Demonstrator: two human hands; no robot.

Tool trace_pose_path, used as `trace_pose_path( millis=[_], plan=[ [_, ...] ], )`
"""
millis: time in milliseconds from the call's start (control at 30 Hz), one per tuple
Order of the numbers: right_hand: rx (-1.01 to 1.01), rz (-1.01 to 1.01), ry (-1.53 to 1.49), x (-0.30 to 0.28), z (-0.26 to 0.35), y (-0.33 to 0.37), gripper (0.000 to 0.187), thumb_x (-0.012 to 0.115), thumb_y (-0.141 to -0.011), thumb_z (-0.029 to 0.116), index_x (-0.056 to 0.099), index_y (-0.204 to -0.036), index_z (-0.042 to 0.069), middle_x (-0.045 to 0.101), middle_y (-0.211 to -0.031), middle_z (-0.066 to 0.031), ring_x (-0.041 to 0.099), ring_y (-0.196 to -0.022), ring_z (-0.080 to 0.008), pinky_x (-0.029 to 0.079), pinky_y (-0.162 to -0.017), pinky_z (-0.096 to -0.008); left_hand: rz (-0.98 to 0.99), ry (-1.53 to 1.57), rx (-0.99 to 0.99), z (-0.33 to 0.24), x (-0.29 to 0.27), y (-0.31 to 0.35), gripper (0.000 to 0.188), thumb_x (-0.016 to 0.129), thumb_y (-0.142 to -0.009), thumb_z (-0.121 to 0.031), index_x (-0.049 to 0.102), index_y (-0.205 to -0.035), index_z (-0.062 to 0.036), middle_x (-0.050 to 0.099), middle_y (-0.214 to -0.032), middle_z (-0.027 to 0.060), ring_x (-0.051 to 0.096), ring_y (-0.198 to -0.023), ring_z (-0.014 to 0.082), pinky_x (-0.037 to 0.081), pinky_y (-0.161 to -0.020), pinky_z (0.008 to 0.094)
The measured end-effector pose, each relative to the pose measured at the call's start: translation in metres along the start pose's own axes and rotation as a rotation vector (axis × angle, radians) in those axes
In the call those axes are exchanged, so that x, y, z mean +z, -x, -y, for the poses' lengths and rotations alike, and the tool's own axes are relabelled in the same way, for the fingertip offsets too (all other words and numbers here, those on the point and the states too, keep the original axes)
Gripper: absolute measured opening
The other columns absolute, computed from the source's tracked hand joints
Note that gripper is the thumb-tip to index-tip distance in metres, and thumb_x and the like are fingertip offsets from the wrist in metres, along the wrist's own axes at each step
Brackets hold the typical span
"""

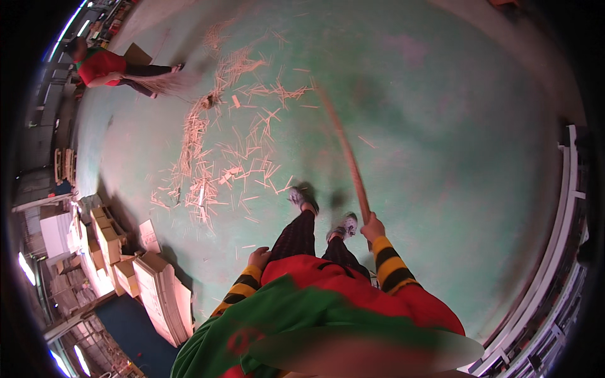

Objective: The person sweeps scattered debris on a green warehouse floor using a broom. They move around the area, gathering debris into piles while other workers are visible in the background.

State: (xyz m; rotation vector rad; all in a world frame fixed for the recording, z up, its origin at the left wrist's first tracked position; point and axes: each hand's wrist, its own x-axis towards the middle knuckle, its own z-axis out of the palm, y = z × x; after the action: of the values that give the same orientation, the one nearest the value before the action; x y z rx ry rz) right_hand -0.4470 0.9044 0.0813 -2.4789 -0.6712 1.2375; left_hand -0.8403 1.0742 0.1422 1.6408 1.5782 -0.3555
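My right hand, below a yellow-and-black striped cuff, is closed around a long, thin brown stick. The stick slants forward and left over the green floor, and its far end blurs out near the scattered sticks. Beside my left thigh hangs my left hand, fingers loosely bent, with nothing visible in it. Many thin wooden sticks lie loose in a long, ragged band on the floor ahead and left of my feet. A few small flat wooden pieces lie among them.
At the far left another person in red holds a bundle of thin twigs low over the floor. Cardboard boxes and stacked flat cardboard stand at the near left. Long white rails run along the right side.
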Motion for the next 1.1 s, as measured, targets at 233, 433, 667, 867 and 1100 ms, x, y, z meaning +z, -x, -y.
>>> trace_pose_path(
  millis=[233, 433, 667, 867, 1100],
  plan=[
    [0.704, -0.067, -1.04, -0.034, -0.021, 0.028, 0.028, 0.056, -0.065, 0.003, 0.044, -0.091, 0.001, 0.053, -0.063, -0.0133, 0.052, -0.043, -0.0249, 0.043, -0.038, -0.036, 0.235, 0.053, -0.057, -0.001, -0.011, -0.115, 0.036, 0.056, -0.072, -0.032, 0.064, -0.094, -0.0043, 0.062, -0.094, 0.0153, 0.059, -0.09, 0.0254, 0.045, -0.081, 0.0328],
    [0.805, -0.106, -1.391, -0.028, 0.051, -0.044, 0.016, 0.052, -0.066, 0.006, 0.041, -0.076, 0.006, 0.044, -0.054, -0.0101, 0.045, -0.04, -0.022, 0.037, -0.034, -0.0347, 0.203, 0.179, 0.176, -0.084, -0.052, -0.207, 0.035, 0.058, -0.076, -0.028, 0.06, -0.1, -0.0026, 0.063, -0.086, 0.0118, 0.06, -0.075, 0.0164, 0.047, -0.071, 0.0283],
    [0.598, 0.301, -0.805, 0.09, 0.245, -0.15, 0.016, 0.058, -0.062, 0.008, 0.053, -0.075, -0.001, 0.058, -0.066, -0.0171, 0.059, -0.062, -0.0273, 0.047, -0.052, -0.037, 0.085, 0.562, 0.049, -0.036, -0.116, -0.246, 0.035, 0.054, -0.08, -0.023, 0.056, -0.106, 0.0008, 0.061, -0.09, 0.0101, 0.059, -0.074, 0.0135, 0.047, -0.069, 0.0267],
    [0.138, 0.494, 0.356, 0.081, 0.396, -0.174, 0.033, 0.061, -0.053, 0.006, 0.057, -0.084, -0.004, 0.061, -0.073, -0.0206, 0.062, -0.074, -0.0288, 0.05, -0.061, -0.0353, 0.046, -0.235, -0.002, 0.127, -0.114, -0.204, 0.016, 0.045, -0.077, -0.02, 0.055, -0.081, -0.009, 0.059, -0.083, 0.0135, 0.057, -0.08, 0.0314, 0.045, -0.068, 0.042],
    [-0.185, 0.528, 0.733, 0.04, 0.484, -0.172, 0.047, 0.062, -0.06, 0.014, 0.053, -0.104, 0.002, 0.058, -0.1, -0.0182, 0.056, -0.095, -0.0314, 0.045, -0.082, -0.0385, 0.323, -0.301, -0.089, 0.138, -0.114, -0.201, 0.028, 0.05, -0.077, -0.033, 0.062, -0.092, -0.0125, 0.061, -0.094, 0.013, 0.058, -0.088, 0.0275, 0.045, -0.079, 0.0375]
  ],
)
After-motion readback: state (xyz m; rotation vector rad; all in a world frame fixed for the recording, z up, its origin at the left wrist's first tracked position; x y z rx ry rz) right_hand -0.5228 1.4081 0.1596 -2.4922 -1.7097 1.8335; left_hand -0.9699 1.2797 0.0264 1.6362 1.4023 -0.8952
